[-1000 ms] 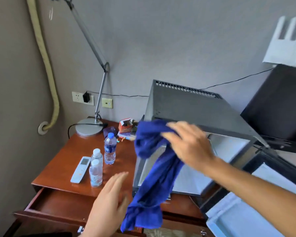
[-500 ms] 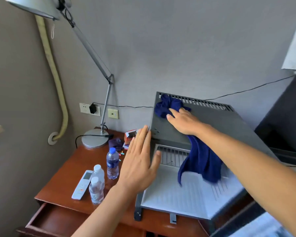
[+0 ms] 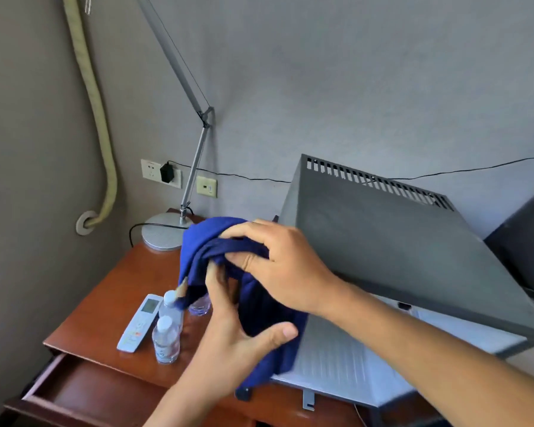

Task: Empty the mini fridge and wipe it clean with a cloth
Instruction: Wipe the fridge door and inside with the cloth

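The grey mini fridge point(image 3: 392, 241) stands on the wooden desk point(image 3: 117, 291), its dark top facing me and its pale interior point(image 3: 346, 362) showing below. A dark blue cloth point(image 3: 204, 241) is bunched in the air just left of the fridge. My right hand point(image 3: 278, 260) grips the cloth from above. From below, my left hand point(image 3: 238, 331) holds the cloth's hanging part, thumb in front and fingers behind it. Three water bottles point(image 3: 167, 337) stand on the desk to the left, one partly hidden by the cloth.
A white remote control point(image 3: 139, 322) lies beside the bottles. A desk lamp point(image 3: 164, 232) stands at the back left, its arm reaching up. The desk drawer point(image 3: 84, 392) is pulled open at the front. A dark object point(image 3: 524, 241) sits right of the fridge.
My right hand has pulled the cloth off the fridge top, down and to the left. My left hand, open beside the fridge before, has moved in and taken hold of the cloth.
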`<state>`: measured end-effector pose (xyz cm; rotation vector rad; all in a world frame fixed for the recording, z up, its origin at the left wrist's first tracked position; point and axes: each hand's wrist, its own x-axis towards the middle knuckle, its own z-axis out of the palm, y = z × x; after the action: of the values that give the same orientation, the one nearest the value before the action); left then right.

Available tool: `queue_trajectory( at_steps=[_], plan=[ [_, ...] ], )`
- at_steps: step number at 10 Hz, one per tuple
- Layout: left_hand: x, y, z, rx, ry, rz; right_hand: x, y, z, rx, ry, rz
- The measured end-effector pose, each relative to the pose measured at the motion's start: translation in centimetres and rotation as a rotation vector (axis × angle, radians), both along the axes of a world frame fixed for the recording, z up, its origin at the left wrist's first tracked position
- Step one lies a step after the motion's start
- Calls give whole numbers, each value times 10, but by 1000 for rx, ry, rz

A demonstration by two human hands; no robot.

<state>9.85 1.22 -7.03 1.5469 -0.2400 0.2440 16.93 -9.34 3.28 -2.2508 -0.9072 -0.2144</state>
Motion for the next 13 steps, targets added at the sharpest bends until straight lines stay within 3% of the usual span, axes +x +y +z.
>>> queue_trajectory(
  at_steps=[1,2,3,4,5,6,7,8,9,10,11,12,13],
  plan=[
    [23,10,-4,6,13,31,5,20,12,-67,-54,-28],
    [42,36,-20,334,9,-7,30,25,37,-168,-40,-200],
    [56,55,-55,625,26,184,56,22,57,-191,-12,-366],
    [80,60,-75,608,218,242,82,24,53,-132,150,-477],
    [109,61,-60,153,390,124,88,31,40,-292,284,-448],
    [130,58,-21,-410,421,11,69,37,27,-563,439,-316],
    [136,58,16,-838,502,-107,59,35,11,-780,237,-321],
    [129,54,28,-861,470,-323,59,36,11,-611,96,-387],
    [129,44,19,-741,542,-251,56,36,6,-472,175,-300],
    [129,36,11,-784,633,-311,55,20,15,-722,107,-277],
    [140,29,-1,-852,665,-233,59,-9,33,-724,-18,-432],
    [146,19,-11,-728,672,-171,74,-48,38,-617,-74,-697],
    [134,6,-28,-598,583,-185,90,-80,24,-553,148,-942]
  ],
)
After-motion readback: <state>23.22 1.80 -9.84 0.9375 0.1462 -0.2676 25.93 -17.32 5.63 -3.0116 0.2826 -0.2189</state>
